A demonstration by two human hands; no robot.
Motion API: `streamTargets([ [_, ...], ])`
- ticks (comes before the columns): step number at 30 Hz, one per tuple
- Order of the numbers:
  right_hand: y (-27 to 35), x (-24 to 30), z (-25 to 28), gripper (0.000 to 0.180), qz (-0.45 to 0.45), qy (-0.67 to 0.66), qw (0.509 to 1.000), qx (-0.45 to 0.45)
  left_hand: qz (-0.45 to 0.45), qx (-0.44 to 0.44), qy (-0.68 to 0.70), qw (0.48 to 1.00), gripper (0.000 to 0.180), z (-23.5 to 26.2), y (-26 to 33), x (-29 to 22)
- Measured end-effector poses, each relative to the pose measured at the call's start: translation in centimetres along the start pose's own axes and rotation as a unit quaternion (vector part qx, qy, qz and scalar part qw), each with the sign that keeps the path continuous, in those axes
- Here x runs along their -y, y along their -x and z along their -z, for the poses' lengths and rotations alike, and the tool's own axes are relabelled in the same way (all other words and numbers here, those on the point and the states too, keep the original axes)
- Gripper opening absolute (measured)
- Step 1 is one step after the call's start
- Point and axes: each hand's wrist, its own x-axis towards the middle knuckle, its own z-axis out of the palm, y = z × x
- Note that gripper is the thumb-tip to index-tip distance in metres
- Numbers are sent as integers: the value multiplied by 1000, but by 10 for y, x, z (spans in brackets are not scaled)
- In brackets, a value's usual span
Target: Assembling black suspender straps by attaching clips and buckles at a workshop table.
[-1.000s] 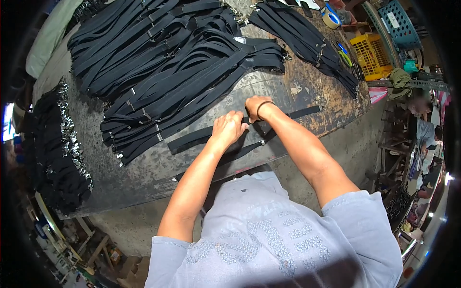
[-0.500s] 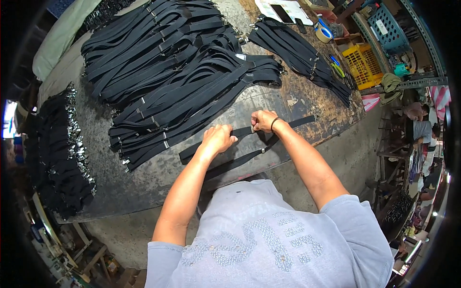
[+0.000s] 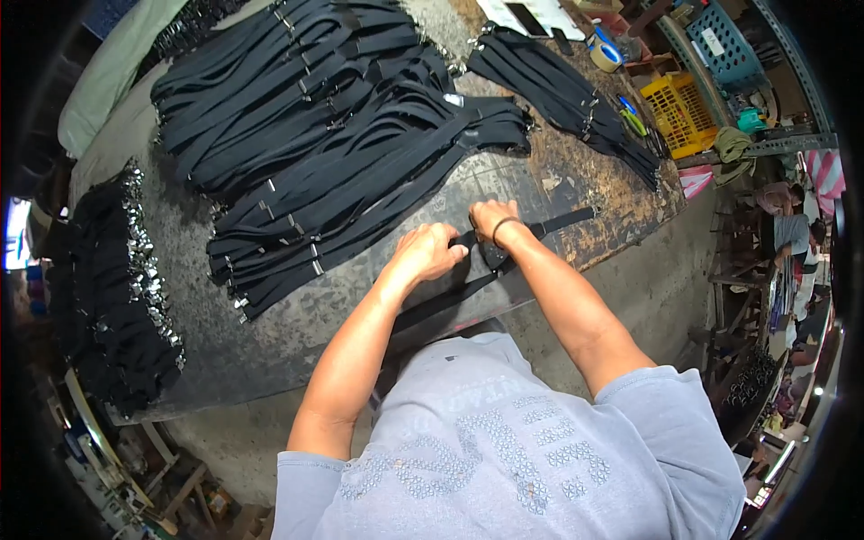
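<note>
A pair of black suspenders [image 3: 565,220] lies near the table's front edge, one strap running out to a metal clip on the right. My left hand [image 3: 430,252] is closed on a strap, its thumb and fingers pinching toward the right. Just beside it, my right hand [image 3: 493,221], with a dark band at the wrist, grips the same strap with curled fingers. The piece between my hands is mostly hidden by them. Another strap [image 3: 441,301] slants below my hands toward the near edge. Beyond my hands spreads a large pile of black suspenders [image 3: 360,171] with metal clips and sliders.
A smaller bundle of suspenders [image 3: 562,99] lies at the far right, near tape rolls [image 3: 606,54] and green-handled scissors [image 3: 633,119]. Black straps with shiny clips [image 3: 144,270] are heaped at the left. Yellow [image 3: 677,112] and blue [image 3: 723,49] baskets stand beyond the table's right edge.
My left hand has slid right, close to my right hand. The strap end that lay left of it has been drawn in. My right hand has shifted only slightly.
</note>
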Motion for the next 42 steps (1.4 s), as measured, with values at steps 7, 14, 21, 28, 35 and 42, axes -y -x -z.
streamTargets([
  [7, 2, -26, -23, 23, -2, -286, 948, -138, 24, 18, -20, 999, 44, 12, 4, 16],
  [14, -30, 32, -71, 57, -178, -84, 900, -389, -14, -1, 9, 1000, 45, -4, 11, 39],
  [21, -28, 38, -60, 61, -194, -62, 927, -315, -43, 99, 255, 961, 31, 14, 39, 74],
  [28, -30, 30, -63, 56, -198, -79, 920, -328, 32, 272, 331, 903, 57, 28, 36, 78],
  [35, -25, 38, -53, 59, -188, -95, 932, -295, 60, 145, 371, 915, 54, 74, 119, 126],
  [42, -25, 42, -57, 61, -186, -121, 915, -338, 54, 139, 453, 879, 26, 72, 131, 136],
])
